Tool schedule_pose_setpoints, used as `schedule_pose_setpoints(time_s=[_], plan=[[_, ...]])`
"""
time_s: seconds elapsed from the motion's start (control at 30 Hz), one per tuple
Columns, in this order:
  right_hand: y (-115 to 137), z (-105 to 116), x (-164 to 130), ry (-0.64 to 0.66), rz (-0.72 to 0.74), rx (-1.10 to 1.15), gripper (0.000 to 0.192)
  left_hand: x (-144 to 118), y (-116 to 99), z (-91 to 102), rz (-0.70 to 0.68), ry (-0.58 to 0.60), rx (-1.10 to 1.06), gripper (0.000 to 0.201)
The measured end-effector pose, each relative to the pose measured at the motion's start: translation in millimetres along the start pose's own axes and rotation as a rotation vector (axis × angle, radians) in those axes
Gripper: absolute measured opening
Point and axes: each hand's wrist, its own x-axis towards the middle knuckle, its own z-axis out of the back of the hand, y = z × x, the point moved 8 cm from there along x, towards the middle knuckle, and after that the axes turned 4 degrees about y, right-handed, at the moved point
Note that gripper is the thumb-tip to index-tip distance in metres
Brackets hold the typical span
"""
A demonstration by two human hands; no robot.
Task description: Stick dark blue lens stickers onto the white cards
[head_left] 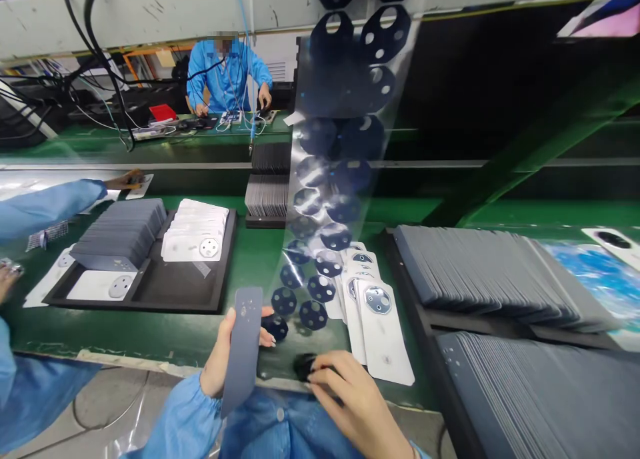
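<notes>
An electronics assembly line. Green-topped workbenches [150, 342] carry black trays [190, 286] of stacked grey phone back covers [120, 236]. A blue-smocked co-worker [225, 72] sits opposite.

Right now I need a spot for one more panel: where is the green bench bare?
Bare green lies between the black tray and the hanging film strip, and along the near edge below the tray. It is crowded right of the left hand: white cards overlap there, then grey panel stacks.
</notes>
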Motion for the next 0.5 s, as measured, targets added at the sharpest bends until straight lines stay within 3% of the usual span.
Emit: schedule_pose_setpoints(time_s=[0.1,0.2,0.27,0.33,0.4,0.5], plan=[[-12,5,-5,0.048,-0.254,0.417,0.012,-8,-15,11.2,-0.184,-0.105,0.118,0.067],[-23,14,-16,-0.161,-0.517,0.713,0.021,-22,-17,2.8,-0.283,-0.122,0.198,0.056],[-25,16,-24,-0.339,-0.649,0.851,0.027,-31,-7,-7.8,-0.245,-0.134,0.232,0.049],[-19,12,-25,-0.412,-0.704,0.945,0.030,-37,8,-17.5,-0.178,-0.172,0.273,0.040],[-10,6,-20,-0.403,-0.687,0.991,0.032,-43,19,-24.8,-0.147,-0.222,0.318,0.030],[-1,3,-16,-0.417,-0.700,0.994,0.033,-56,17,-26.3,-0.230,-0.358,0.332,0.026]])
